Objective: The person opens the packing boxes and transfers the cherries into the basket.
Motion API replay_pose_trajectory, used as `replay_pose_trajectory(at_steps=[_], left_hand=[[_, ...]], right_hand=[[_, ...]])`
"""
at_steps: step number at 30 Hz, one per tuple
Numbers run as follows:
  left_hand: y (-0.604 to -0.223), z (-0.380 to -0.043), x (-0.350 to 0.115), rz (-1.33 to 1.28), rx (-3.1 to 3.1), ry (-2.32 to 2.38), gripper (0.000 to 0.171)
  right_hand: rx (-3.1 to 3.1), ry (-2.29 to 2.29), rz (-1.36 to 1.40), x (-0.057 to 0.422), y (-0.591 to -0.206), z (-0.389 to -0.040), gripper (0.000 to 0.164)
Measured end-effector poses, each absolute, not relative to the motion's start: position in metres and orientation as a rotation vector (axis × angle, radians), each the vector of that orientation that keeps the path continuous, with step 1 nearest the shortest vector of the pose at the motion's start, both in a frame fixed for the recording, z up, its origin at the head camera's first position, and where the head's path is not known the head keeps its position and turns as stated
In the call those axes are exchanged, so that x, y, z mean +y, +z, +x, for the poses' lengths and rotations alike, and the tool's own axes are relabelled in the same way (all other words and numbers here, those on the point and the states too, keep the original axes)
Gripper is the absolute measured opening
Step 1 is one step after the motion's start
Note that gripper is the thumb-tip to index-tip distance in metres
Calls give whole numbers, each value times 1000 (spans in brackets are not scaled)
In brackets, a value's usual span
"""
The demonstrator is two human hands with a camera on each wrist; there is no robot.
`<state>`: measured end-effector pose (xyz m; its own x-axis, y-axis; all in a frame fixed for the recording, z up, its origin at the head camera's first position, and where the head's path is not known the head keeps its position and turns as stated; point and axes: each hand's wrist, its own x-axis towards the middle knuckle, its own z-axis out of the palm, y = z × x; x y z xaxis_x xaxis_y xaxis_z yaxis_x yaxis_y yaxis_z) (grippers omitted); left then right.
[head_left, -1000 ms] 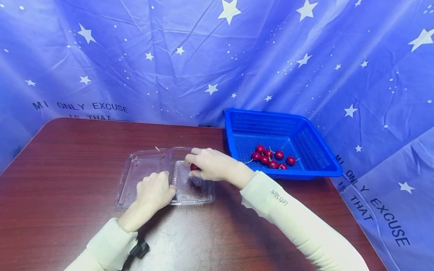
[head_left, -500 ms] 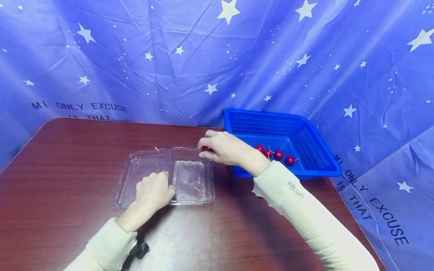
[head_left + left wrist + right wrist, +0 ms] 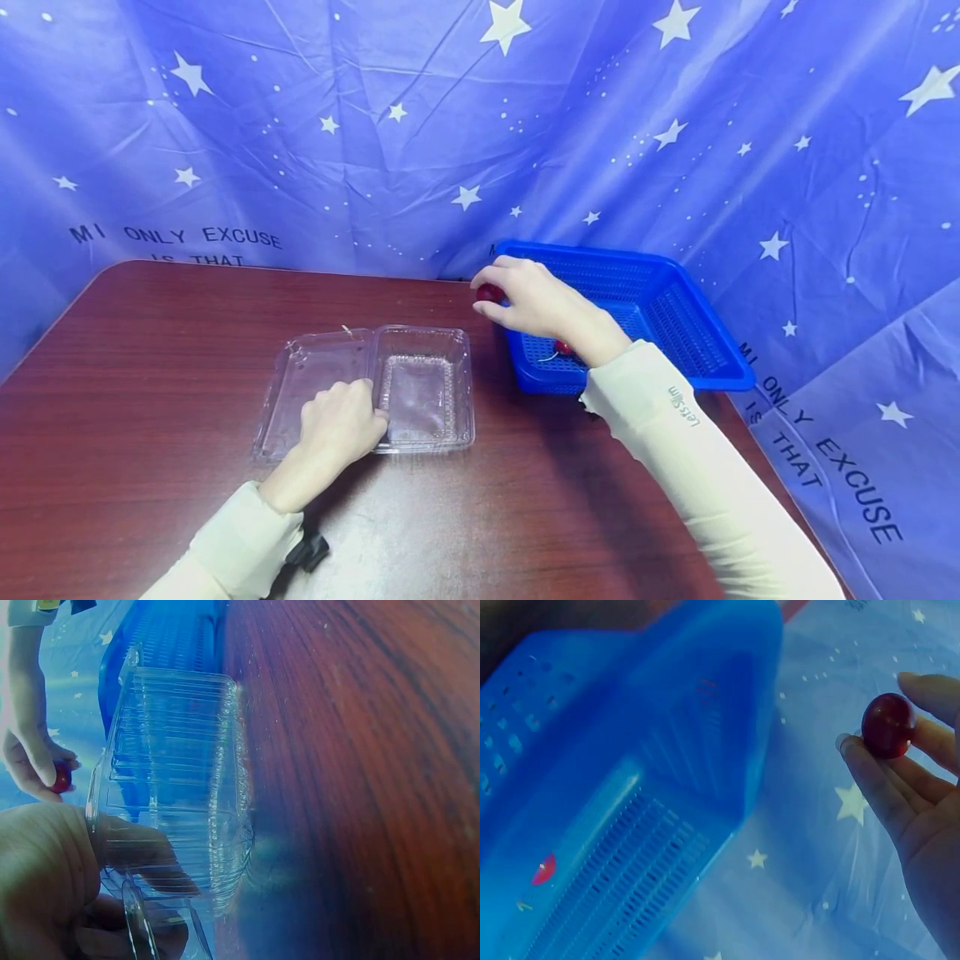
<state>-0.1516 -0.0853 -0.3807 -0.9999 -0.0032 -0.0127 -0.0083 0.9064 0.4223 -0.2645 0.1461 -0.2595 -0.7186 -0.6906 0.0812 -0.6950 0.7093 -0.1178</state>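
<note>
My right hand is raised at the left rim of the blue plastic basket, holding a dark red cherry between thumb and fingers. Behind the wrist, part of another cherry and a pale stem show inside the basket; the other fruit is hidden by the hand and arm. On the table, a clear plastic clamshell box lies with its lid folded out to the left. My left hand grips it at the hinge between lid and tray, and in the left wrist view the fingers show through the plastic.
The dark red wooden table ends at the back against a blue star-printed cloth. The basket stands at the table's back right, beside the cloth. A small pale stem lies just behind the box.
My right hand has gone from over the box's tray up and to the right, to the basket's rim, with the cherry in its fingers. The left hand and box have stayed put.
</note>
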Motion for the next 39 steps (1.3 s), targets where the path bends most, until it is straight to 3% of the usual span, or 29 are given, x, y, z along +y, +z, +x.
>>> replay_pose_trajectory(at_steps=[39], left_hand=[[-381, -152, -86, -10, 3053, 664, 14]], right_hand=[[-3093, 412, 570, 238, -237, -295, 36]])
